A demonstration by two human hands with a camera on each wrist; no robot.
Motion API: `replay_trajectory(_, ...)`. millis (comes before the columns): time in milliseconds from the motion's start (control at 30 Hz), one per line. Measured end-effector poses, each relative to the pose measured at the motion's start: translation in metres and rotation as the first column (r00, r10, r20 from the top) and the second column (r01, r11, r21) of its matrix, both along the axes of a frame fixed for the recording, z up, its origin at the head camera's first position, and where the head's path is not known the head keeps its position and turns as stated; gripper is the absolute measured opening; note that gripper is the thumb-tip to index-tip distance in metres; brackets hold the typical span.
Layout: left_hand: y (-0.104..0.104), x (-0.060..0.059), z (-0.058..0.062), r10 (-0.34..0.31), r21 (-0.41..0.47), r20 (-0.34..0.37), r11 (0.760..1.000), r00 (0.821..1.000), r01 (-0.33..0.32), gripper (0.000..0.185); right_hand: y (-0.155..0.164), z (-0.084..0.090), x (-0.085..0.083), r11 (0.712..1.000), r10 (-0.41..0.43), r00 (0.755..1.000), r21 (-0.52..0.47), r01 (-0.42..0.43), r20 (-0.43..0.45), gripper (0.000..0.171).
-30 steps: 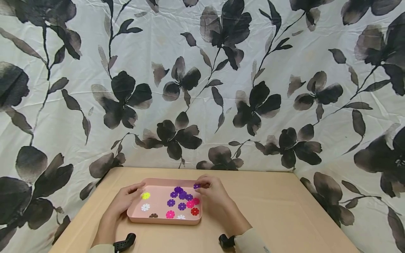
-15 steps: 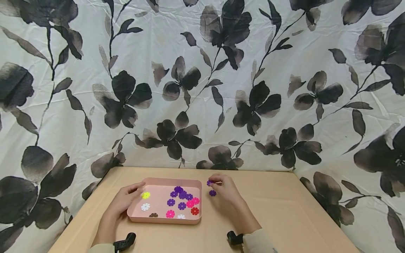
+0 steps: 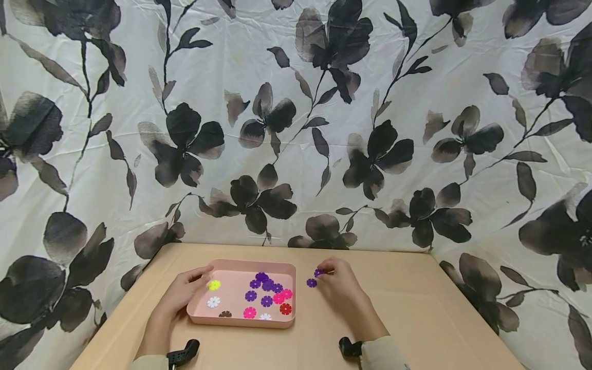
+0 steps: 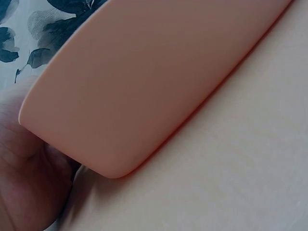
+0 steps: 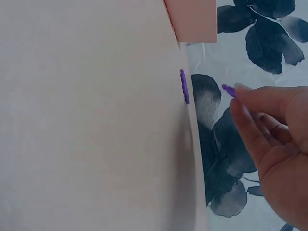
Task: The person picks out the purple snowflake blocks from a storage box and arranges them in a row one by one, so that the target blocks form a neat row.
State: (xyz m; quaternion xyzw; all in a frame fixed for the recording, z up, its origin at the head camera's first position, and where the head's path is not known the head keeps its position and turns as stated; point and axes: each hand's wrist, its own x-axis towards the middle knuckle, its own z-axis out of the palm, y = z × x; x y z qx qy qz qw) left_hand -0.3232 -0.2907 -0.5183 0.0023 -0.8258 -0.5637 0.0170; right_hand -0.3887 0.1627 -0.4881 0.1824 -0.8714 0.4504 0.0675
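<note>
Shifted slightly to the right since the earlier head view, the right hand [image 3: 342, 282] now stands farther from the right edge of the pink tray [image 3: 240, 321], bearing with it the held purple flower [image 3: 317, 273]; the left hand [image 3: 181, 293] remains at the tray's left end, gripping the rim near the far left corner. Thumb and fingertips of the right hand are pinched together on the held purple flower, which the right-wrist view shows raised off the counter [image 3: 416, 313] and tilted to its surface. Flat on the counter, just outside the tray's right edge and apart from it, lies the loose purple flower [image 3: 312, 283]. Of chief consequence, by judgement, is the relation between these two: as seen from the head, the loose one lies close by, to the left of the held one and toward the counter's near edge. Both are thin and roughly round, so neither shows a marked long axis. The right hand is much the nearer; the tray separates the left hand from both. Inside the tray, a purple cluster [image 3: 266, 284] occupies the right half, with the red flower [image 3: 285, 309] toward the near right corner.
</note>
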Motion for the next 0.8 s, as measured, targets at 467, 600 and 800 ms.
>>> replay_trajectory(467,0.000,-0.001,0.000,0.007,-0.006,0.011,1.000,1.000,-0.007,0.053,0.011,-0.015,-0.004,1.000,0.025,0.999,0.013,-0.025,0.047,0.017)
replay_trajectory(600,0.000,-0.001,0.000,0.007,-0.010,0.011,1.000,1.000,-0.007,0.052,0.014,-0.019,-0.007,0.997,0.056,0.997,0.053,-0.059,0.054,0.017)
replay_trajectory(800,0.000,-0.001,0.001,0.008,-0.015,0.007,1.000,1.000,-0.008,0.052,0.017,-0.025,-0.009,0.993,0.068,0.998,0.092,-0.069,0.016,0.016)
